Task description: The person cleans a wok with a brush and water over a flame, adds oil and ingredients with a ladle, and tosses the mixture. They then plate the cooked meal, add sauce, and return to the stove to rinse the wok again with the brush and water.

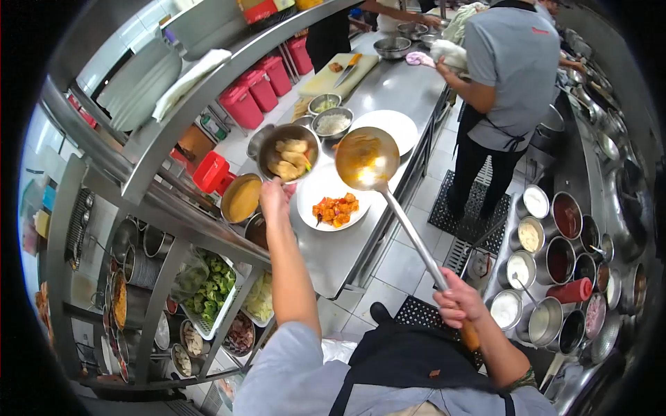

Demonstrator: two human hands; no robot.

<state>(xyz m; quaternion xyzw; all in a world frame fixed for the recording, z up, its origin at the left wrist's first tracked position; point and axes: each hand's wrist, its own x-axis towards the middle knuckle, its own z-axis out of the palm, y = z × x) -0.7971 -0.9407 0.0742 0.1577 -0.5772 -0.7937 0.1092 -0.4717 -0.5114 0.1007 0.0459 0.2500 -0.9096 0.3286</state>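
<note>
My left hand (276, 197) is closed on the near edge of a metal bowl (267, 168), which is tilted and holds pale yellow pieces (291, 158) with bits of red and green. In my right hand (459, 299) is the handle of a large wok ladle (416, 239), gripped near its wooden end. The ladle's bowl (366, 158), smeared with orange sauce, hangs over the counter between two white plates. Below it, one white plate (309, 201) carries a heap of glossy orange-red chunks (336, 210). The other white plate (402, 132) is partly hidden behind the ladle.
On the steel counter (409, 83) are bowls of white shreds (333, 123) and a cutting board (326, 80) with a knife (349, 69). A co-worker (510, 83) stands ahead right. Sauce pots (560, 260) line the right side; a vegetable basket (208, 291) sits lower left.
</note>
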